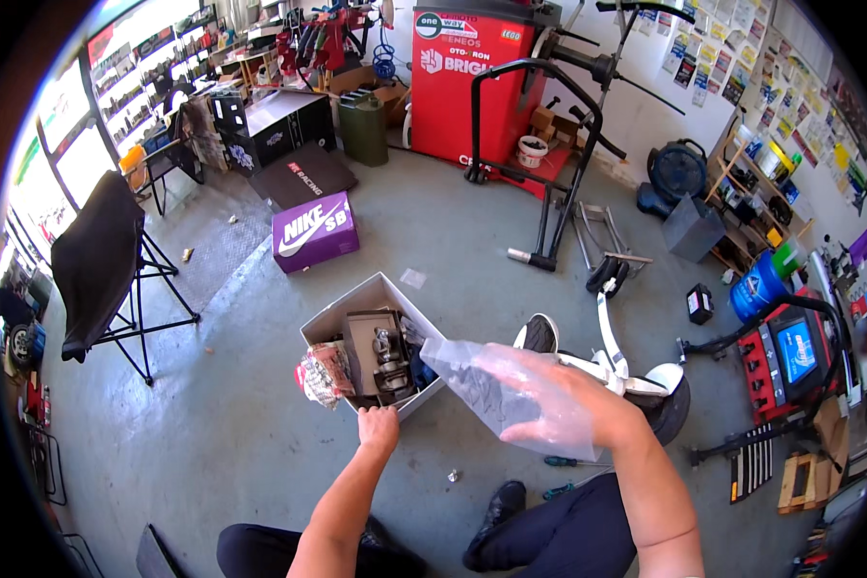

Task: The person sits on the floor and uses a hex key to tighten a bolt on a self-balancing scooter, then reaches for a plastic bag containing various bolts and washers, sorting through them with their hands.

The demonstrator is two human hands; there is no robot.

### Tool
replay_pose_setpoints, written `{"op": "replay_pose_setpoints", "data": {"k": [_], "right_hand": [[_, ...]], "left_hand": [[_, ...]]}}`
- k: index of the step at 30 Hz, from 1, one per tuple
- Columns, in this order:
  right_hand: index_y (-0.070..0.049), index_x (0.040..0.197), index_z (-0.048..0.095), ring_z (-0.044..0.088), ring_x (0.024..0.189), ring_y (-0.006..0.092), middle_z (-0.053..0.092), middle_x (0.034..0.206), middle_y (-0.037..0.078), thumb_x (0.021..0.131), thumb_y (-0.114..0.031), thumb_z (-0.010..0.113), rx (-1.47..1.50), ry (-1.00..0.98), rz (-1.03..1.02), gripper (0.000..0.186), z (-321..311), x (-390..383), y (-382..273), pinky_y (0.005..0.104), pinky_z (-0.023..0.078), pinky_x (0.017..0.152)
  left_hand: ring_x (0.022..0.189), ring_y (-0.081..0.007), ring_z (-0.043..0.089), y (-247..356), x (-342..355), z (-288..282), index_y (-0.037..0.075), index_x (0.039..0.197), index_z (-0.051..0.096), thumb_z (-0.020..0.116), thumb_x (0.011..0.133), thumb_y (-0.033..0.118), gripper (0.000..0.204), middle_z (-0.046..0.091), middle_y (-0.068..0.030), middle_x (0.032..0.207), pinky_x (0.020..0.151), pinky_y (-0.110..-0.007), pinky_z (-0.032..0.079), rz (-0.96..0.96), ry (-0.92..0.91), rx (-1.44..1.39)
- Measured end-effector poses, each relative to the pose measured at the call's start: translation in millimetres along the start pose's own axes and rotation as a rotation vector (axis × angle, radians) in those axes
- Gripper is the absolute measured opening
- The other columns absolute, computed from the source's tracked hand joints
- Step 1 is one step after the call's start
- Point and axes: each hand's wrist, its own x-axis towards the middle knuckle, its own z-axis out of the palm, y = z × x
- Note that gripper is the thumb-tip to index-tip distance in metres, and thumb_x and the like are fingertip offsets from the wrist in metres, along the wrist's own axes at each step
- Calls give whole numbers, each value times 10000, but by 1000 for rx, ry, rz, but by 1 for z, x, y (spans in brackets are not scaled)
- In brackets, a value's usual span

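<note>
My left hand (378, 429) is closed over the near rim of an open grey cardboard box (419, 406) on the floor. Inside stands a smaller brown carton (361, 353) with shiny metal parts (390, 364) of rounded shape, whose kind I cannot make out. Crumpled printed paper (326, 374) bulges over the box's left side. To the right of the box, my right hand (549, 400) shows through a clear plastic bag (472, 383) and seems to be inside it. Its fingers are stretched out, with the thumb apart. The bag's far end reaches the box's right edge.
A purple shoebox lid (303, 246) lies beyond the box. White wheeled scooter (607, 347) is at right, near screwdrivers (573, 461). A small metal piece (454, 475) lies near my feet. Folding chair (101, 260) stands left, a red cabinet (462, 106) at the back.
</note>
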Motion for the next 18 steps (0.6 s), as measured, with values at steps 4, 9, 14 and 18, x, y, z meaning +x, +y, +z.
{"op": "replay_pose_setpoints", "data": {"k": [4,9,14,18], "right_hand": [[-120,1514,495,520,1375,359,462,1550,174,833,-180,740,-383,-42,-200,725,33,7,18,418,474,1107],[-92,1442,548,531,1361,379,567,1441,179,873,-15,575,-509,-72,-520,575,70,10,24,429,492,1093],[-98,1362,612,568,1315,344,634,1344,157,919,-52,549,-1,-51,-405,450,136,7,80,440,461,1106],[-114,1428,592,583,1313,252,602,1440,102,1004,-96,584,636,-154,-4,425,130,7,89,370,445,1105]], "left_hand": [[1032,-280,700,27,-10,-61,102,1117,702,594,1002,370,311,740,-80,1046,962,-551,472,-167,312,-948],[1360,-341,542,43,-36,-121,75,1561,405,314,959,809,954,538,-157,1506,1157,-511,403,99,-710,-2753],[1351,-330,553,53,-50,-98,90,1597,346,559,1002,253,652,502,-140,1537,1145,-505,427,133,-366,-2855],[1348,-335,556,58,-53,-108,99,1614,313,586,959,101,709,507,-141,1529,1148,-497,431,141,-183,-2831]]}}
